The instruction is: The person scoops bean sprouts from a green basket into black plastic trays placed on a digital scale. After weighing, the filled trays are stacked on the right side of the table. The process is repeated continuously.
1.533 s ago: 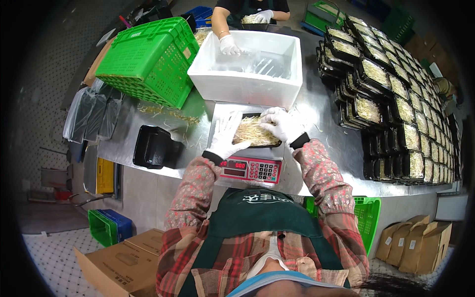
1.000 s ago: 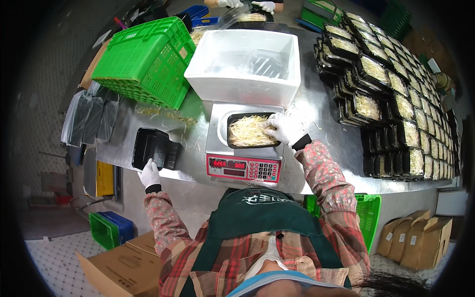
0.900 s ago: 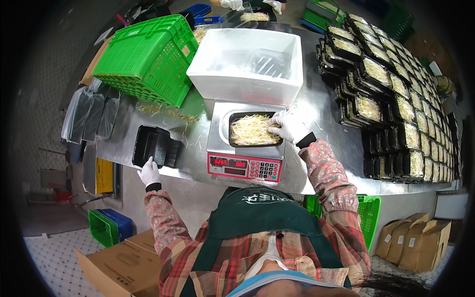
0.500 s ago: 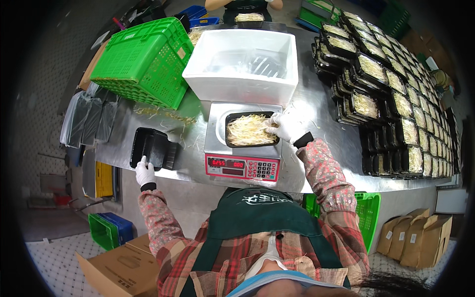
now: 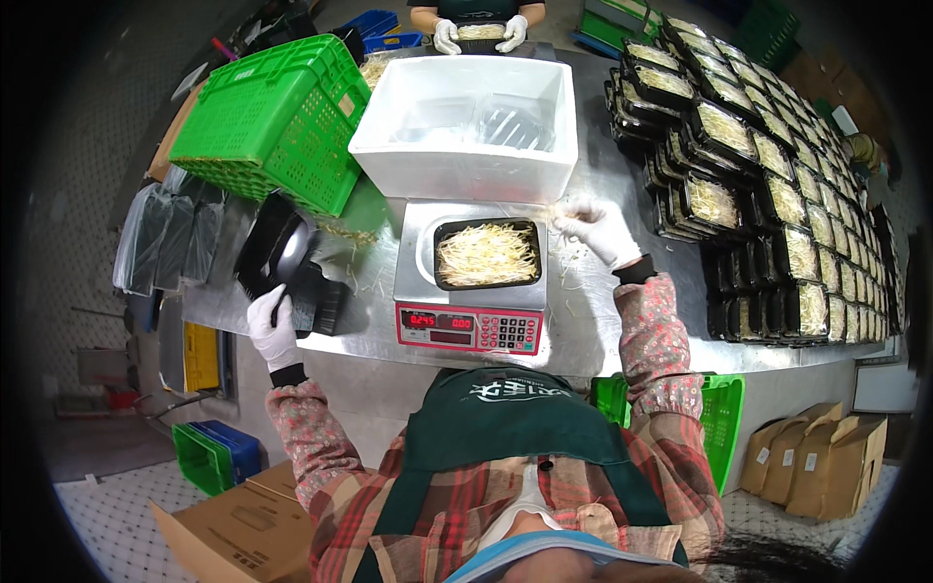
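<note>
A black plastic tray (image 5: 489, 255) heaped with pale bean sprouts sits on the steel pan of a red-fronted digital scale (image 5: 470, 328). Just right of that tray, above the table, my gloved right hand (image 5: 601, 231) has its fingers drawn together, with a few pale sprouts at the tips. On the left, my gloved left hand (image 5: 272, 328) grips the near edge of an empty black tray (image 5: 275, 243), which is tilted up. More black trays (image 5: 326, 303) lie beneath and beside it.
Behind the scale stands a white foam box (image 5: 462, 175), left of it a tilted green crate (image 5: 262, 126). Stacked filled trays (image 5: 768, 185) cover the table's right side. Across the table, a co-worker's gloved hands (image 5: 478, 37) hold another tray. Loose sprouts litter the steel table (image 5: 364, 335).
My right hand has come off the sprouts and moved right, pinching a few strands. My left hand has lifted and tilted the empty tray. The co-worker's gloved hands have come into view.
</note>
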Action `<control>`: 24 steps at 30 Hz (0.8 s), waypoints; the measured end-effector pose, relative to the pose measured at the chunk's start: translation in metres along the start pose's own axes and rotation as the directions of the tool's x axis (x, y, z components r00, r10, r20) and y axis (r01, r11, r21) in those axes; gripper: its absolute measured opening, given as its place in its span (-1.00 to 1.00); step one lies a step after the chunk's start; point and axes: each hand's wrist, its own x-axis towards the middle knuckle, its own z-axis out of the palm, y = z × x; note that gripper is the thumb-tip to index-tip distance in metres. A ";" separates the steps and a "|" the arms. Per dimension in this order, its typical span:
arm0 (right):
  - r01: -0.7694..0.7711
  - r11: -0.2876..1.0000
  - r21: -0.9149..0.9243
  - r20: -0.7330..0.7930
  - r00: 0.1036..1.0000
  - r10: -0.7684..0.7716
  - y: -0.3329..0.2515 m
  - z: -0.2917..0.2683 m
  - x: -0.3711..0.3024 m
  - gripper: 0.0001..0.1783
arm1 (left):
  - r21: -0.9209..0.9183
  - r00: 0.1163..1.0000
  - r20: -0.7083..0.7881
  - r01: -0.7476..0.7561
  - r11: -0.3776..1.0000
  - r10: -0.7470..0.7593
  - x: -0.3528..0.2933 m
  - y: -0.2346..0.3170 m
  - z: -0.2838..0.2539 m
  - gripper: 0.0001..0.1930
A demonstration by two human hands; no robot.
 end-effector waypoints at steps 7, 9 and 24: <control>0.606 0.768 -0.204 -0.081 0.772 -0.631 -0.104 0.050 -0.015 -0.71 | -0.356 0.831 0.264 -0.388 0.850 0.490 0.031 0.144 0.073 -0.68; 0.615 0.598 -0.514 0.215 0.767 -0.605 -0.107 0.062 -0.010 -0.65 | -0.463 0.761 0.279 -0.428 0.776 0.586 0.034 0.182 0.089 -0.66; 0.206 0.969 -0.139 -0.455 0.855 -0.247 0.051 -0.052 -0.036 -0.52 | -0.513 0.681 0.260 -0.503 0.696 0.684 0.056 0.246 0.124 -0.51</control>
